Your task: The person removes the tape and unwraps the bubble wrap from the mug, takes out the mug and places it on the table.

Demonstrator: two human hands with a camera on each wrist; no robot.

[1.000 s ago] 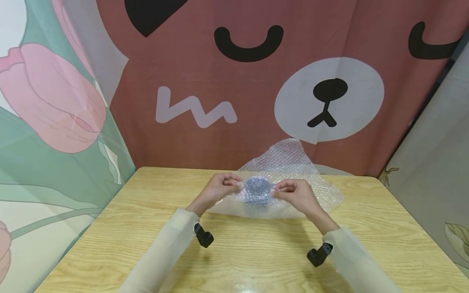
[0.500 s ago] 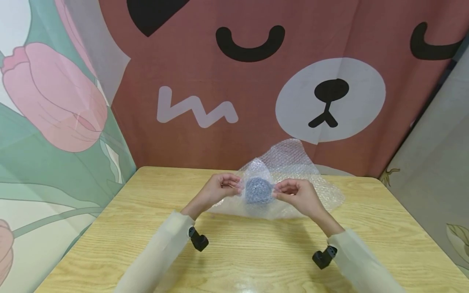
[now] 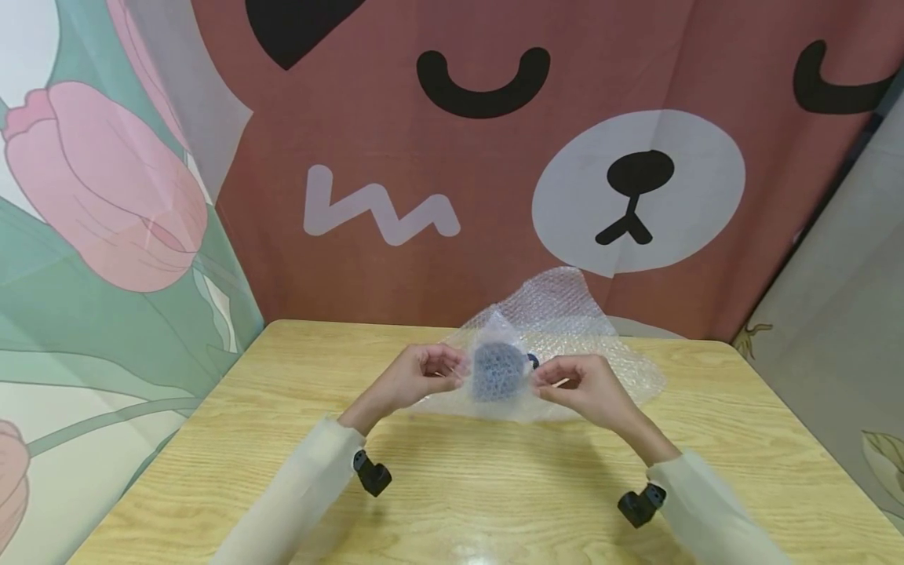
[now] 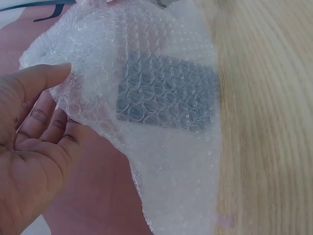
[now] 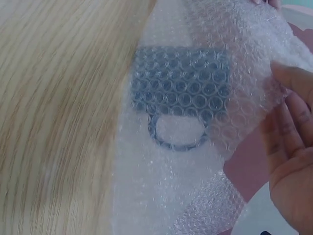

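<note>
A dark blue mug [image 3: 497, 373] stands in the middle of a clear bubble wrap sheet [image 4: 171, 166], seen through a layer of it drawn over its near side. Its handle [image 5: 178, 147] points toward my right hand and shows through the wrap in the right wrist view. To the left of the mug, my left hand [image 3: 417, 378] pinches one edge of the wrap between thumb and fingers. On the other side, my right hand [image 3: 589, 386] pinches the opposite edge, just below the handle. Both hands are apart from the mug itself.
The wooden table [image 3: 452, 486] carries the wrap near its far edge. Behind hangs a curtain [image 3: 494, 173] with a printed bear face, and the wrap's far corner [image 3: 558, 286] reaches past the table edge against it. A flowered curtain [image 3: 106, 235] borders the left side.
Both hands have come slightly nearer to me and farther apart, drawing the wrap with them. A pointed flap has risen behind the mug, and the handle now shows at the right.
</note>
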